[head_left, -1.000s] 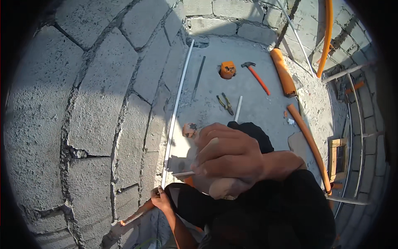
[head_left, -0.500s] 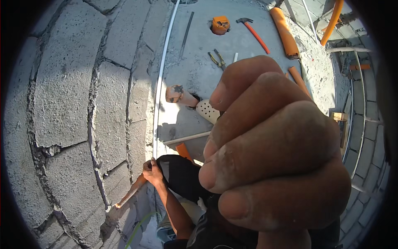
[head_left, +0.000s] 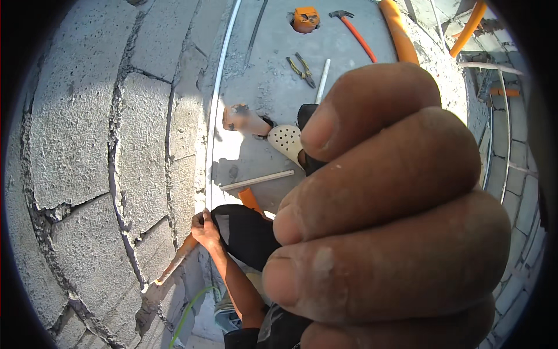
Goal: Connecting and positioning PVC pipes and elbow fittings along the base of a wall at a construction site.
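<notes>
My left hand (head_left: 206,230) is closed on the lower end of a long, thin white pipe (head_left: 215,99), which runs up along the foot of the block wall (head_left: 81,128). Just below that hand, an orange pipe (head_left: 177,260) slants along a broken groove in the wall. My right hand (head_left: 389,215) looms very close in front of the view with its fingers curled. Whatever it may hold is hidden behind the fingers. My knee in black cloth (head_left: 247,232) is beside the left hand, and a white perforated clog (head_left: 285,142) shows on my foot.
On the concrete floor lie pliers (head_left: 300,71), a red-handled claw hammer (head_left: 356,36), a dark rod (head_left: 256,34), a short white tube (head_left: 323,80) and a pale stick (head_left: 257,180). Orange pipe stubs (head_left: 306,19) rise from holes. A thick orange pipe (head_left: 399,30) lies far right.
The view has shifted, so the floor and wall sit further left and higher. My right hand appears larger and lower, uncovering more of the pliers and white tube. My left hand keeps its grip.
</notes>
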{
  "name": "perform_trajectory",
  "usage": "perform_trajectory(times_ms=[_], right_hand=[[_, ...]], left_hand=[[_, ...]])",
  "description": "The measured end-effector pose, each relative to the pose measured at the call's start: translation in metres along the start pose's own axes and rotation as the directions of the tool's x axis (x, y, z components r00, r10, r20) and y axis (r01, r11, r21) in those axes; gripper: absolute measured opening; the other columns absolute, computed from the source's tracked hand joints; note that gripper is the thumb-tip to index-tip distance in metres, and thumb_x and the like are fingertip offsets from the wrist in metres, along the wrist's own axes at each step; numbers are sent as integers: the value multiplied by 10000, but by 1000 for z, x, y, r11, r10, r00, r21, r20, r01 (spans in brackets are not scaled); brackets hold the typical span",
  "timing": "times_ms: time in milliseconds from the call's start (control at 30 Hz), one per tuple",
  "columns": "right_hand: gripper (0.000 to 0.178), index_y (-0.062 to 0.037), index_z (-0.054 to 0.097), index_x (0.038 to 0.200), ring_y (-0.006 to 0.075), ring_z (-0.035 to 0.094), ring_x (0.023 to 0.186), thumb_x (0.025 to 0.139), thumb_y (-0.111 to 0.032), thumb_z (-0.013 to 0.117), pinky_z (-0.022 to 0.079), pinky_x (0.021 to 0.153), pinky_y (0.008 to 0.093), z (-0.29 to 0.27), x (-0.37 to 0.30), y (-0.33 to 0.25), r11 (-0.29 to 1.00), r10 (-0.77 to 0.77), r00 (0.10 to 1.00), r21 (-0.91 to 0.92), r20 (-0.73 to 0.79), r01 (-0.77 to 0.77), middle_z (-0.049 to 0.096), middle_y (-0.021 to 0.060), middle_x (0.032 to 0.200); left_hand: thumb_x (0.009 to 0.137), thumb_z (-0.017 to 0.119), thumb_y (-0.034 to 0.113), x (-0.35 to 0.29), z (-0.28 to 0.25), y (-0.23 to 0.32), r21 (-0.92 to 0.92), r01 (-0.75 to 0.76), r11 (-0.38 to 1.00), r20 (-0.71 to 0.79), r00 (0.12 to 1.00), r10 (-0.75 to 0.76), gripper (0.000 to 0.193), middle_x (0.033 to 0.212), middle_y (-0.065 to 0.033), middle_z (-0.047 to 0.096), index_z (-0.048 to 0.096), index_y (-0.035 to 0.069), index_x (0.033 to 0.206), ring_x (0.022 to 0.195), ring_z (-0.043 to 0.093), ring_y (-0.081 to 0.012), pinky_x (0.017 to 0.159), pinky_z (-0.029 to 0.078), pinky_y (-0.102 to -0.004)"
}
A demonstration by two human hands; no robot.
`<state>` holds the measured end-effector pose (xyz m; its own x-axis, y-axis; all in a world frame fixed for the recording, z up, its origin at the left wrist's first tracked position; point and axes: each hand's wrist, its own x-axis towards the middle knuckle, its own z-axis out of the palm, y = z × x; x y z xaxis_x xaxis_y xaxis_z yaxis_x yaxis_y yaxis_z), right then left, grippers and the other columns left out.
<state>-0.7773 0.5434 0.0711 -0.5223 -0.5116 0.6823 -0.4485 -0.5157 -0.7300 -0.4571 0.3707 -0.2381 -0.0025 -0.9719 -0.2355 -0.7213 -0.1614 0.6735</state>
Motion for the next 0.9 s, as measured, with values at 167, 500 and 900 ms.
perform_trajectory(times_ms=[167, 500, 900], right_hand=[[287, -72, 555, 767, 188, 530, 577, 822, -321, 688, 426, 589, 353, -10, 14, 15, 999, -41, 999, -36, -1, 41, 530, 42, 708], [289, -53, 547, 725, 198, 499, 567, 765, -254, 751, 400, 539, 336, 15, 24, 42, 957, -242, 968, -144, 70, 250, 495, 43, 683], [561, -48, 562, 1182, 321, 643, 888, 779, -401, 729, 473, 736, 444, 52, -29, 99, 955, 217, 299, -266, 929, 132, 642, 134, 948]], left_hand=[[850, 722, 235, 7, 12, -4, -10, -133, 991, -26, 991, 133, 297, 665, -55, 606, 661, -55, 831, 599, 505, -135, 589, 448, -315], [886, 625, 224, -3, 11, 29, -20, -114, 993, 110, 987, 115, 308, 710, -134, 613, 621, -77, 820, 626, 524, -220, 625, 465, -387], [921, 637, 150, 42, 35, -46, -114, -250, 962, 99, 960, 261, 271, 726, -125, 668, 626, -96, 807, 610, 575, -180, 566, 481, -361]])
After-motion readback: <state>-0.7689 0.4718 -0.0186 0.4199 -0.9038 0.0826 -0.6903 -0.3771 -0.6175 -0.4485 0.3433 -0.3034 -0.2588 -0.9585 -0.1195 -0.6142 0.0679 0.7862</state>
